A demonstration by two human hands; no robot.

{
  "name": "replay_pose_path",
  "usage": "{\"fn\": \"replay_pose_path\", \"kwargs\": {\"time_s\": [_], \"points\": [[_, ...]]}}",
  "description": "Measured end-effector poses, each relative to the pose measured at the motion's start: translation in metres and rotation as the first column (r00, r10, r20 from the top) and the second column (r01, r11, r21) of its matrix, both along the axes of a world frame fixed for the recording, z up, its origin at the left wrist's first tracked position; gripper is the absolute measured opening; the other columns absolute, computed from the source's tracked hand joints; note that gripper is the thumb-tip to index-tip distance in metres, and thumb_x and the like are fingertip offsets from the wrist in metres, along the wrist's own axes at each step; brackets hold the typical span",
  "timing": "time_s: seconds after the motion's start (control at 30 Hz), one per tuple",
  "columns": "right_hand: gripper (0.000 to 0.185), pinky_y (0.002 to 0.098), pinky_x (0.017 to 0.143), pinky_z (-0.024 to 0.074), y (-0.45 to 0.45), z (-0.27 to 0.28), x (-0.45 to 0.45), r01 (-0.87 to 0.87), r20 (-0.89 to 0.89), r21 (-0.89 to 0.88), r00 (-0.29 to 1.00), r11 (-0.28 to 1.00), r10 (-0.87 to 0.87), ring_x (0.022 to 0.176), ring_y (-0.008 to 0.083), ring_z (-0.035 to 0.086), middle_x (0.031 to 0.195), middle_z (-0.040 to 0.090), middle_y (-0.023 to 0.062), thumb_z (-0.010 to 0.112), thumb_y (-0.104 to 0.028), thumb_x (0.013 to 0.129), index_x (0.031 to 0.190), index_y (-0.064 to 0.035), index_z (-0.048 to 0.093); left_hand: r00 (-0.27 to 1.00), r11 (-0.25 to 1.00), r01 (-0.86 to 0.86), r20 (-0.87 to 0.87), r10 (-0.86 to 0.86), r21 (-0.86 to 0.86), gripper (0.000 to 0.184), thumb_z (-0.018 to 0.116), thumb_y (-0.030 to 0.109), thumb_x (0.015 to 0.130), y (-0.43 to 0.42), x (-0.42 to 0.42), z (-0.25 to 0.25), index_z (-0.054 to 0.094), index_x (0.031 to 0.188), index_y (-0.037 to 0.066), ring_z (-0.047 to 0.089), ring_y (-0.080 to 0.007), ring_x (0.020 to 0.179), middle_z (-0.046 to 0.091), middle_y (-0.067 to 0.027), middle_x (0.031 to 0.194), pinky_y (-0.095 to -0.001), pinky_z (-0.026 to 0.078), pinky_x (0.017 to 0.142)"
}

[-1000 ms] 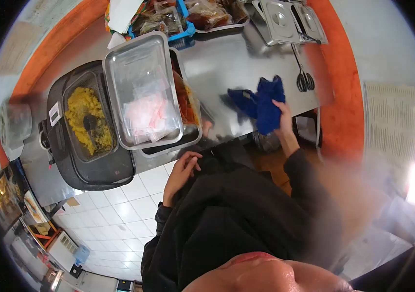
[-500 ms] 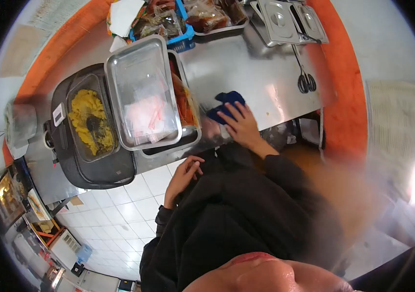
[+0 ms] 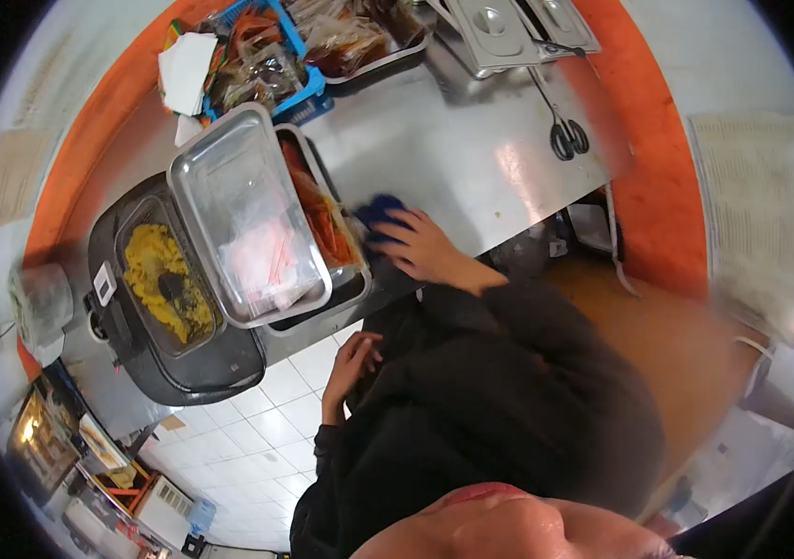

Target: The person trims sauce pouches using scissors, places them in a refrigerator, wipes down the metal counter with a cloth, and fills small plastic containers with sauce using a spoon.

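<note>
My right hand (image 3: 423, 250) presses down on a dark blue cloth (image 3: 380, 212) on the steel counter, its fingers over the cloth's right side. The cloth lies just right of a metal tray with orange-red food (image 3: 315, 207), which is partly covered by another steel tray. That upper steel tray (image 3: 194, 154) holds clear plastic bags with red edges (image 3: 266, 261). My left hand (image 3: 350, 368) hangs in front of my dark clothing, below the counter edge. Its fingers are loosely bent and apart, with nothing visible in them.
On the left, a dark padded bag (image 3: 220, 363) carries a clear container of yellow food (image 3: 169, 279). Blue baskets (image 3: 318, 98) with packed bags stand at the back. Scissors (image 3: 566, 135) and lidded steel pans (image 3: 490, 37) lie at the back right. The counter (image 3: 471, 140) ends near my body.
My right hand and the cloth have slid left, closer to the trays. The whole view has turned and shifted a little. My left hand keeps its loose pose.
</note>
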State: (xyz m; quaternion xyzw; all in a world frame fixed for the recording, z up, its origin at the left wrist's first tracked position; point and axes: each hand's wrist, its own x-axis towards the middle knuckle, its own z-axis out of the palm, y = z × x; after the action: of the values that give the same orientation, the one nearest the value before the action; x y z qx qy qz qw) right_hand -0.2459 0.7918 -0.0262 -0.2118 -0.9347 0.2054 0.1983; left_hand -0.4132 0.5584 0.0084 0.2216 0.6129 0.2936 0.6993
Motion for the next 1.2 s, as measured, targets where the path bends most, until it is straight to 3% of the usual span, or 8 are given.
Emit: {"fn": "replay_pose_path", "kwargs": {"time_s": [0.07, 0.2, 0.4, 0.6, 0.67, 0.73, 0.97, 1.2], "points": [[0.024, 0.0437, 0.098, 0.0381, 0.005, 0.009, 0.068, 0.001, -0.020, -0.045, 1.000, 0.999, -0.002, 0.114, 0.0328, 0.048, 0.123, 0.055, 0.0095, 0.060, -0.015, 0.076, 0.099, -0.0111, 0.065, 0.997, 0.997, -0.009, 0.075, 0.015, -0.077, 0.029, 0.043, 0.029, 0.097, -0.022, -0.011, -0.023, 0.059, 0.110, 0.008, 0.052, -0.0065, 0.060, 0.061, -0.0018, 0.075, -0.0192, 0.036, 0.048], [0.030, 0.0430, 0.093, 0.0397, 0.057, 0.014, 0.130, 0.793, -0.024, 0.093, 0.607, 0.603, -0.794, 0.108, 0.0339, 0.048, 0.114, 0.059, 0.0137, 0.055, -0.006, 0.078, 0.104, -0.0123, 0.066, 0.998, 0.983, 0.030, -0.048, -0.040, -0.182, 0.027, 0.044, 0.023, 0.094, -0.051, -0.040, -0.056, 0.060, 0.108, 0.007, 0.052, -0.0083, 0.054, 0.062, -0.0043, 0.075, -0.0201, 0.036, 0.044], [0.027, 0.0434, 0.096, 0.0394, 0.002, 0.012, 0.089, 0.166, -0.029, -0.078, 0.985, 0.983, -0.168, 0.113, 0.0303, 0.051, 0.118, 0.058, 0.0098, 0.059, -0.006, 0.073, 0.097, -0.0168, 0.068, 0.951, 0.897, -0.310, -0.093, 0.296, -0.316, 0.035, 0.037, 0.032, 0.098, -0.098, -0.055, -0.153, 0.060, 0.108, 0.008, 0.054, -0.0120, 0.056, 0.062, -0.0063, 0.077, -0.0243, 0.041, 0.043], [0.029, 0.0438, 0.092, 0.0409, 0.117, -0.002, 0.069, 0.768, -0.123, 0.043, 0.638, 0.639, -0.760, 0.110, 0.0350, 0.051, 0.116, 0.059, 0.0132, 0.057, -0.006, 0.073, 0.099, -0.0119, 0.067, 0.962, 0.925, -0.208, -0.238, 0.134, -0.318, 0.033, 0.045, 0.035, 0.094, -0.152, -0.056, -0.169, 0.059, 0.108, 0.008, 0.059, -0.0151, 0.059, 0.066, -0.0084, 0.084, -0.0283, 0.048, 0.048], [0.035, 0.0434, 0.096, 0.0388, 0.110, -0.026, 0.032, 0.356, -0.148, -0.180, 0.912, 0.917, -0.383, 0.115, 0.0310, 0.048, 0.119, 0.058, 0.0083, 0.061, -0.007, 0.068, 0.101, -0.0166, 0.067, 0.939, 0.986, -0.026, -0.341, -0.032, -0.164, 0.029, 0.050, 0.032, 0.092, -0.178, -0.062, -0.196, 0.060, 0.106, 0.008, 0.060, -0.0167, 0.061, 0.065, -0.0088, 0.083, -0.0321, 0.049, 0.053], [0.038, 0.0431, 0.100, 0.0370, 0.082, -0.017, -0.017, 0.191, -0.141, 0.025, 0.972, 0.981, -0.186, 0.117, 0.0276, 0.046, 0.122, 0.056, 0.0024, 0.067, -0.010, 0.067, 0.103, -0.0187, 0.067, 0.929, 0.992, 0.035, -0.363, -0.078, -0.124, 0.027, 0.051, 0.029, 0.091, -0.183, -0.065, -0.208, 0.060, 0.104, 0.007, 0.061, -0.0183, 0.064, 0.065, -0.0098, 0.083, -0.0332, 0.049, 0.055], [0.034, 0.0446, 0.097, 0.0367, 0.159, -0.017, -0.090, 0.443, -0.088, 0.045, 0.895, 0.895, -0.438, 0.112, 0.0311, 0.046, 0.120, 0.056, 0.0057, 0.062, -0.013, 0.072, 0.105, -0.0161, 0.067, 0.944, 0.950, -0.166, -0.321, 0.076, -0.263, 0.028, 0.043, 0.025, 0.093, -0.095, -0.053, -0.154, 0.056, 0.107, 0.004, 0.062, -0.0175, 0.061, 0.066, -0.0108, 0.080, -0.0277, 0.047, 0.050], [0.039, 0.0456, 0.095, 0.0379, 0.144, -0.020, 0.017, 0.781, -0.108, 0.093, 0.625, 0.618, -0.773, 0.110, 0.0342, 0.047, 0.122, 0.055, 0.0088, 0.062, -0.011, 0.071, 0.109, -0.0178, 0.065, 0.968, 0.951, -0.190, -0.209, 0.140, -0.242, 0.024, 0.049, 0.026, 0.094, -0.096, -0.043, -0.162, 0.056, 0.106, 0.006, 0.060, -0.0163, 0.055, 0.065, -0.0087, 0.074, -0.0255, 0.042, 0.045]]}}
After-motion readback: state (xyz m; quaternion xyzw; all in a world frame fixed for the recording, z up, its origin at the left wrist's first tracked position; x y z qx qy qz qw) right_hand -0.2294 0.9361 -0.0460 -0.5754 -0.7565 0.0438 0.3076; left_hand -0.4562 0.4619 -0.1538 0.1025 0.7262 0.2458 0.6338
